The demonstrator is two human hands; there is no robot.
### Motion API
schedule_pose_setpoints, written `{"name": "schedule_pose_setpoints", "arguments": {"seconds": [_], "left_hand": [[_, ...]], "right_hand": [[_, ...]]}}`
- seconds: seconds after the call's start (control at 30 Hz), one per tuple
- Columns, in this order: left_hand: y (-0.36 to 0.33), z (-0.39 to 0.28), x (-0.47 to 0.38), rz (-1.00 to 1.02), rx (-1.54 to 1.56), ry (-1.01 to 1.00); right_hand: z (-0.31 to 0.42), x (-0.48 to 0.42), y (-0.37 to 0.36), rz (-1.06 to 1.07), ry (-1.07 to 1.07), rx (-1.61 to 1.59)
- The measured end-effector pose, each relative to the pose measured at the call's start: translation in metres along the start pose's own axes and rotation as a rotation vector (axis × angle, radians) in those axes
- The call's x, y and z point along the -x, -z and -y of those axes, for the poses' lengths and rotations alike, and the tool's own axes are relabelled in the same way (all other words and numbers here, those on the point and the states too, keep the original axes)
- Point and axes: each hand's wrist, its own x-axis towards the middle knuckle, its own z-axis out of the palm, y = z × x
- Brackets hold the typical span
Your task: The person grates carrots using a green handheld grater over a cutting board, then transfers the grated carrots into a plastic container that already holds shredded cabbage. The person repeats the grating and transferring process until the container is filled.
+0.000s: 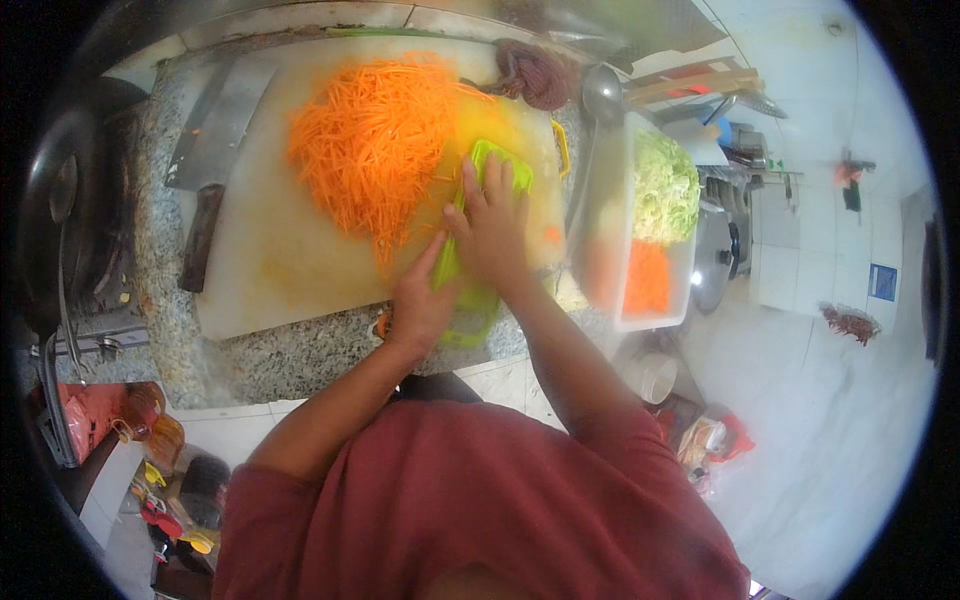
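Observation:
On the white cutting board (262,247), my left hand (424,304) holds the left edge of a green plastic grater (475,304). My right hand (491,232) lies over the upper part of the grater with its fingers spread. Whether a piece of food is under the right palm is hidden. A heap of shredded carrot (375,142) lies on the board just left of the grater, with a few shreds trailing near my left hand. At the board's left edge rests a cleaver (217,135) with a dark handle.
Right of the board, a white plastic tub (656,325) holds shredded cabbage and carrot. A metal ladle (601,94) lies beside it, near a dark purple cloth bundle (534,75). A wok (45,247) stands at far left; a lidded pot (712,259) is beyond the tub.

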Motion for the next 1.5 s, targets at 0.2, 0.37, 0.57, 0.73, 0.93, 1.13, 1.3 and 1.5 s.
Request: {"name": "schedule_pose_setpoints", "arguments": {"seconds": [0.2, 0.37, 0.57, 0.73, 0.93, 1.13, 1.3, 1.5], "left_hand": [[0.004, -0.019, -0.001, -0.013, -0.064, -0.029], [0.002, -0.008, -0.006, -0.005, 0.068, 0.029], [0.002, -0.004, -0.014, -0.034, 0.019, -0.020], [0.002, -0.013, -0.015, -0.036, 0.041, 0.037], [0.001, -0.017, -0.013, -0.065, -0.071, 0.001], [0.000, -0.017, -0.009, -0.096, -0.136, -0.125], [0.002, -0.010, -0.003, -0.102, -0.091, -0.079], [-0.005, 0.001, 0.001, -0.036, -0.076, -0.039]], "right_hand": [[-0.007, -0.017, -0.014, -0.095, -0.096, -0.025], [-0.012, -0.039, -0.011, -0.061, -0.231, -0.005], [-0.007, -0.050, -0.011, -0.089, -0.247, 0.037], [-0.015, -0.062, -0.018, -0.211, -0.180, -0.047], [-0.016, -0.071, -0.012, -0.232, -0.218, 0.158], [-0.019, -0.083, 0.004, -0.080, -0.353, 0.130], [-0.041, -0.078, 0.001, -0.117, -0.412, -0.290], [-0.013, -0.058, -0.020, -0.382, -0.205, -0.092]]}}
